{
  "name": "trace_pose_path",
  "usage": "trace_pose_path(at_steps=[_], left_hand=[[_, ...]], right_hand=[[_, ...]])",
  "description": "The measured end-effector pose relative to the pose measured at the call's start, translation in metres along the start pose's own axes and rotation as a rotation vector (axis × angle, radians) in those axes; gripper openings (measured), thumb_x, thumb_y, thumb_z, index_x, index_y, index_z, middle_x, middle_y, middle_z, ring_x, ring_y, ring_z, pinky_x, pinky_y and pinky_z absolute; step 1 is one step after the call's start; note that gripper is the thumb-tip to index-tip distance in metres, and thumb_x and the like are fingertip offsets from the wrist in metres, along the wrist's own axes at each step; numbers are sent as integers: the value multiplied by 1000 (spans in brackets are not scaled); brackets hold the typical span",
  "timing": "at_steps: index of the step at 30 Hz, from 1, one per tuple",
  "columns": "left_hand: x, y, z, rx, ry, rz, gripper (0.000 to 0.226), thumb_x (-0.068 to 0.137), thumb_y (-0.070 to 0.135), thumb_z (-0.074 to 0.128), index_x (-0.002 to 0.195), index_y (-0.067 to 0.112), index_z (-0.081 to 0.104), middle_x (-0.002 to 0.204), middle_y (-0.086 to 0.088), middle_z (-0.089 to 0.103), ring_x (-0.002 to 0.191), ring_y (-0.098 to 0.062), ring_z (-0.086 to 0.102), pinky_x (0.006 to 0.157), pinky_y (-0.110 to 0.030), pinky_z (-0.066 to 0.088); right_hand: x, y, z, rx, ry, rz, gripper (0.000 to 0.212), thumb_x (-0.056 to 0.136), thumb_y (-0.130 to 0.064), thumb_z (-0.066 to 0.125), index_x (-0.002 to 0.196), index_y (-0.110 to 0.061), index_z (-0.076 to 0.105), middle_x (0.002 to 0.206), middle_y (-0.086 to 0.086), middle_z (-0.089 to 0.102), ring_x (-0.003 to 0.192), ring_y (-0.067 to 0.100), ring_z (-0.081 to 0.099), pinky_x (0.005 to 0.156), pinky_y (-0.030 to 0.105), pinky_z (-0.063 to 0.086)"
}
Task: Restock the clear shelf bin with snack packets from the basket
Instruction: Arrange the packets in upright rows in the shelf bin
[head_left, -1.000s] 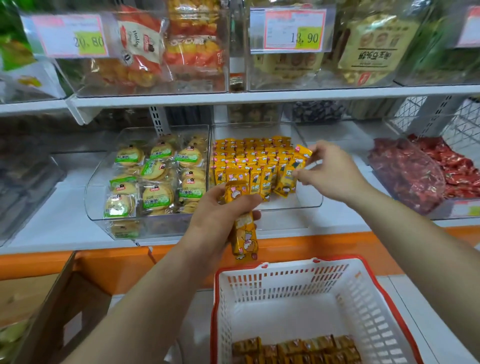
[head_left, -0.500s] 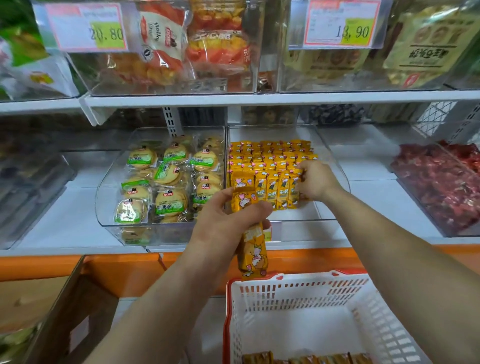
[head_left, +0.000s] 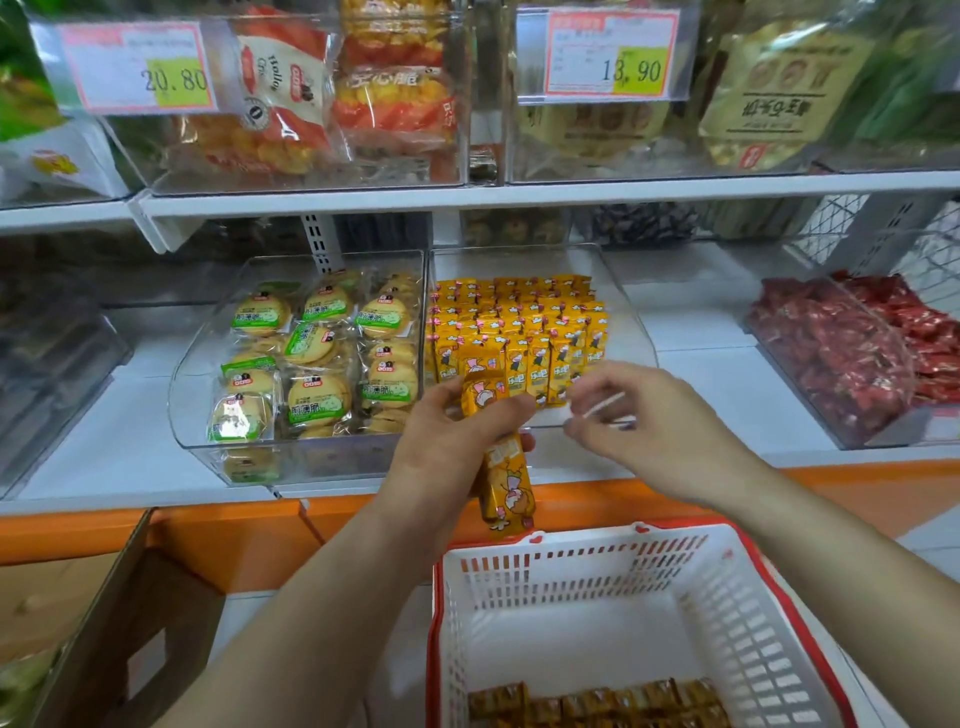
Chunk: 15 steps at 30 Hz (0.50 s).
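Observation:
The clear shelf bin (head_left: 631, 332) on the middle shelf holds several rows of upright yellow snack packets (head_left: 519, 327). My left hand (head_left: 457, 431) grips a small bunch of the same yellow packets (head_left: 506, 488) in front of the bin's lip, above the basket. My right hand (head_left: 639, 415) hovers just right of it at the bin's front edge, fingers loosely spread and holding nothing. The white basket with a red rim (head_left: 727, 623) stands below, with several brown-yellow packets (head_left: 597, 704) along its near side.
A clear bin of green-labelled round biscuits (head_left: 311, 358) sits left of the yellow one, a bin of red sweets (head_left: 852, 353) to the right. The upper shelf (head_left: 519, 192) overhangs with price tags. An open cardboard box (head_left: 104, 613) stands at lower left.
My right hand has let go of the packet it placed in the bin and drawn back toward my left hand. The left hand still holds its bunch.

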<state>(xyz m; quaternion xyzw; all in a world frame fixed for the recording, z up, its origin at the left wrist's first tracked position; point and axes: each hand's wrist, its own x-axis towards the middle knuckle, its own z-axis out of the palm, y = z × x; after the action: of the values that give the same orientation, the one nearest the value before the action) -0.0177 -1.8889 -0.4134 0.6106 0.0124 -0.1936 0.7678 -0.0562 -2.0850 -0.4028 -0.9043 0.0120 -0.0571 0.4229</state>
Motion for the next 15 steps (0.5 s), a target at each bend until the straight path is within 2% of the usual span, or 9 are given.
trace_pose_path(at_steps=[2,4,6,8,10,13,15], left_hand=[[-2,-5,9,10,-1,0,54,78,21,86,125,11,61,94,-5,79,83,-24,79,61,-34,61],[-6,-10,17,4,-4,-6,54,77,22,87,123,9,61,91,-6,78,82,-25,78,59,-34,59],[-11,-15,27,-4,-14,2,61,73,24,90,123,5,61,91,-8,78,83,-27,77,68,-42,62],[-14,-20,34,-13,-11,4,75,63,33,92,125,5,61,101,-9,77,93,-31,76,86,-56,60],[-16,-23,40,-15,-6,1,88,55,41,93,129,8,59,112,-13,75,101,-35,75,91,-64,56],[-17,-24,45,9,-18,-14,100,54,48,94,137,9,53,121,-14,72,105,-37,73,94,-63,54],[-16,-23,46,43,-30,-17,90,61,49,93,131,7,56,110,-11,73,92,-31,75,79,-52,61]], right_hand=[[-35,-9,-1,215,-90,33,11,84,-34,76,93,-35,71,91,-8,70,81,18,71,77,39,57],[-57,-18,3,365,-121,32,21,79,-42,78,97,-39,68,91,-6,70,77,24,71,74,43,59],[-66,-23,10,427,-117,45,36,70,-49,78,102,-39,64,92,-8,69,73,26,71,72,44,60],[-69,-22,16,415,-100,67,44,72,-42,82,110,-35,59,95,-11,67,73,24,72,73,48,60],[-70,-19,17,387,-88,92,44,76,-32,83,111,-36,57,95,-15,65,73,18,72,71,44,61],[-73,-13,15,486,-95,152,45,77,-24,85,111,-36,58,95,-13,67,75,16,74,63,34,61],[-71,-10,12,560,-99,175,41,78,-20,84,111,-31,61,95,-7,71,76,17,74,61,28,58]])
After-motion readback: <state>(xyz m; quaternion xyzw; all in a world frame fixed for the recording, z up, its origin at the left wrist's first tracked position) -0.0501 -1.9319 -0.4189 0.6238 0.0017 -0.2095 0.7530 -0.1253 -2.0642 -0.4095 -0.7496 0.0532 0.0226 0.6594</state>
